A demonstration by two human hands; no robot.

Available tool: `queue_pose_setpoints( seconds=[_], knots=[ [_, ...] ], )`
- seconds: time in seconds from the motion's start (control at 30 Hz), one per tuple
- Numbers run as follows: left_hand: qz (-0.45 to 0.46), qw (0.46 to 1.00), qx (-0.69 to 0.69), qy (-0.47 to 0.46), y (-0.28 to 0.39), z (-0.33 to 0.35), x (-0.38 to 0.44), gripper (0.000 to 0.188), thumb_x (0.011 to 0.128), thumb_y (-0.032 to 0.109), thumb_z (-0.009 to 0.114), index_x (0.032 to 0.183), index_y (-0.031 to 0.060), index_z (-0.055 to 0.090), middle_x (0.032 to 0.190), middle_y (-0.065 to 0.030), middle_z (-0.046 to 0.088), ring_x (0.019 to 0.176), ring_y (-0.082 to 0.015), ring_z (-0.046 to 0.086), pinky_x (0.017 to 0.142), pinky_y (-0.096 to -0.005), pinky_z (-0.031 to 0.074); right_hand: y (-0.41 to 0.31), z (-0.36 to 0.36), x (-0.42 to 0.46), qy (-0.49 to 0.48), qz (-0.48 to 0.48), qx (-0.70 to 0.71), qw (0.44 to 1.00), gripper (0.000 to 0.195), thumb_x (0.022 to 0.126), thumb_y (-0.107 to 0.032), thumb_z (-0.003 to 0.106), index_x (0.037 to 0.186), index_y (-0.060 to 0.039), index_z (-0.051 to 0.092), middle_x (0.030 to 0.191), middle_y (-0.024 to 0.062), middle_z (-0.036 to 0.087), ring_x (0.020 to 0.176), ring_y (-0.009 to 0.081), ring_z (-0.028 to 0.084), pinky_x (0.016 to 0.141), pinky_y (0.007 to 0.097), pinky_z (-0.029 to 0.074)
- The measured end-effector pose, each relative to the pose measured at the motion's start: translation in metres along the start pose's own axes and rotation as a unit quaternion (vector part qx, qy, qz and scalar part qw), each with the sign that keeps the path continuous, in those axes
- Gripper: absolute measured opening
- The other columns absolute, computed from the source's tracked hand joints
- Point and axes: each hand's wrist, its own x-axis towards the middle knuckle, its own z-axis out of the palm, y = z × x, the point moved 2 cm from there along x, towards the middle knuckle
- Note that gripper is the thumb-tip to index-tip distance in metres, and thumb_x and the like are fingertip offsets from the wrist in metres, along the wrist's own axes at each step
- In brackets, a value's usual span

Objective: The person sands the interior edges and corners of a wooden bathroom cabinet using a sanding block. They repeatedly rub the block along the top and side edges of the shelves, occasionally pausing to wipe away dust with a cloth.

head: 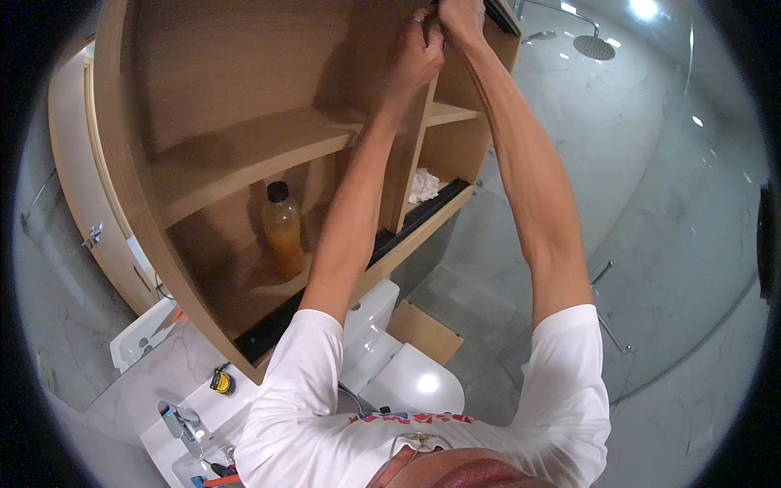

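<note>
Both my arms reach up to the top of an open wooden wall cabinet (pixel 256 174). My left hand (pixel 421 52) is at the upper front of its upright divider, fingers bent around a small dark piece that I cannot make out. My right hand (pixel 462 23) touches the same spot, just right of and above the left; its fingertips are cut off by the picture's top edge. A black track (pixel 439 204) runs along the cabinet's lower front edge. On the bottom shelf stands a clear plastic bottle (pixel 284 235) with a black cap and amber liquid.
Crumpled white paper (pixel 424 186) lies in the right compartment. Below are a toilet (pixel 409 378), a cardboard piece (pixel 424 332) and a washbasin with a chrome faucet (pixel 182 424). A yellow tape measure (pixel 223 382) sits on the basin's rim. A shower head (pixel 593 47) and glass panel are at right.
</note>
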Motion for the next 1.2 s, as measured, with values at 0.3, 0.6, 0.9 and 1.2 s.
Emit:
queue_pose_setpoints(
  seconds=[0.3,0.6,0.9,1.2],
  knots=[
    [0.011,0.993,-0.088,0.075,0.001,0.013,-0.005,0.037,0.103,0.018,0.049,0.131,-0.003,0.06,0.124,-0.0278,0.066,0.116,-0.0447,0.063,0.102,-0.0478,0.048,0.012,-0.015,-0.002,-0.084,0.0,0.008,0.996,0.042,0.102,-0.028,0.045,0.115,0.0091,0.06,0.116,0.0401,0.062,0.119,0.0546,0.056,0.101,0.0566,0.044],
    [-0.007,0.997,-0.075,0.017,-0.002,0.005,0.0,0.037,0.1,0.014,0.049,0.13,-0.0032,0.062,0.124,-0.0275,0.067,0.118,-0.0418,0.064,0.103,-0.0462,0.048,0.017,-0.022,0.002,-0.079,0.001,-0.039,0.996,0.047,0.102,-0.03,0.043,0.11,0.0112,0.064,0.115,0.0398,0.063,0.114,0.0556,0.059,0.098,0.0596,0.048],
    [-0.054,0.997,-0.059,-0.022,0.032,0.001,0.008,0.045,0.104,0.031,0.049,0.134,-0.0006,0.059,0.128,-0.0261,0.066,0.121,-0.0431,0.062,0.101,-0.0456,0.049,0.059,0.0,0.04,-0.119,-0.257,-0.33,0.9,0.027,0.096,-0.013,0.049,0.094,0.0058,0.068,0.088,0.0331,0.067,0.085,0.0485,0.069,0.071,0.0559,0.057],
    [-0.042,0.996,-0.073,0.019,0.027,0.011,0.012,0.044,0.104,0.031,0.05,0.129,-0.003,0.062,0.121,-0.0274,0.068,0.114,-0.0431,0.065,0.098,-0.0451,0.05,0.084,0.016,0.067,-0.143,-0.306,-0.33,0.881,0.026,0.096,-0.013,0.049,0.09,0.0036,0.068,0.075,0.0294,0.067,0.075,0.0461,0.07,0.063,0.0548,0.055]
  ],
)
